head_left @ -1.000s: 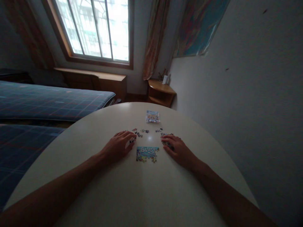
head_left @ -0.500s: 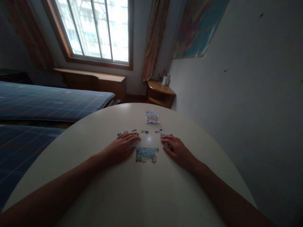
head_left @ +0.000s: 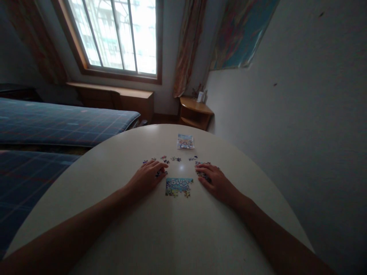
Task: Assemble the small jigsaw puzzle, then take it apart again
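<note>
A partly joined jigsaw puzzle (head_left: 179,185) with blue lettering along its top lies flat on the table between my hands, its lower edge ragged. Left of it, my left hand (head_left: 149,173) rests palm down, fingers bent and thumb apart, over a few loose puzzle pieces (head_left: 161,173). My right hand (head_left: 212,177) lies to the right with fingers spread and thumb apart, covering part of another cluster of pieces (head_left: 203,175). More loose pieces (head_left: 176,159) form a rough arc beyond the puzzle. Neither hand visibly grips a piece.
A small printed picture packet (head_left: 185,141) lies farther back on the round white table (head_left: 183,236). Beyond the left edge is a bed with a plaid mattress (head_left: 63,122). A wooden corner shelf (head_left: 196,109) stands behind, and a wall rises at right.
My left hand has drawn slightly back toward me, its fingers now more bent, and pieces show between thumb and fingers. My right hand stays almost still on its pieces.
</note>
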The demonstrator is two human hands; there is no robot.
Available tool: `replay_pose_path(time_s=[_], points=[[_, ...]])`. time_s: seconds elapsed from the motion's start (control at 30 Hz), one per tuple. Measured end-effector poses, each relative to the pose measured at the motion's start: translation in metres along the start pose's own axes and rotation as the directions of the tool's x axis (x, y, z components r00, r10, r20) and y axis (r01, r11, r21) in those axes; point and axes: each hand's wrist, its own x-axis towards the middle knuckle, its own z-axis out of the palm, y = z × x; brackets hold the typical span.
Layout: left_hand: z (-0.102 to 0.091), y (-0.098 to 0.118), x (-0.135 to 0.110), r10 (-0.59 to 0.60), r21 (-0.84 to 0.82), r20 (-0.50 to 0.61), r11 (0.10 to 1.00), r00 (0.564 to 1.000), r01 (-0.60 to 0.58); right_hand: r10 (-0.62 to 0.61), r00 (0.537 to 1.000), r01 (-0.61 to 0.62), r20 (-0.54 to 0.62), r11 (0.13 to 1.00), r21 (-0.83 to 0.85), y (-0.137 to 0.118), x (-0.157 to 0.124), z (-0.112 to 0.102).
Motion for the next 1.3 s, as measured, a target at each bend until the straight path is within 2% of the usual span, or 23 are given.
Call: replay_pose_path(time_s=[0.37,0.67,1.3], points=[[0.005,-0.005,-0.0007,0.014,-0.075,-0.028,0.997,1.0,-0.016,0.021,1.0,-0.021,0.012,1.0,0.0,0.0001,-0.0004,0.0003],[0.0021,-0.0043,-0.0028,-0.042,-0.061,0.001,0.997,0.999,0.042,0.07,0.997,-0.07,-0.012,0.997,0.039,-0.0022,0.0001,-0.0008],[-0.001,-0.0063,-0.0021,-0.028,-0.095,-0.009,0.995,1.0,0.027,0.051,0.998,-0.048,-0.03,0.995,0.083,-0.0072,0.0004,-0.0044]])
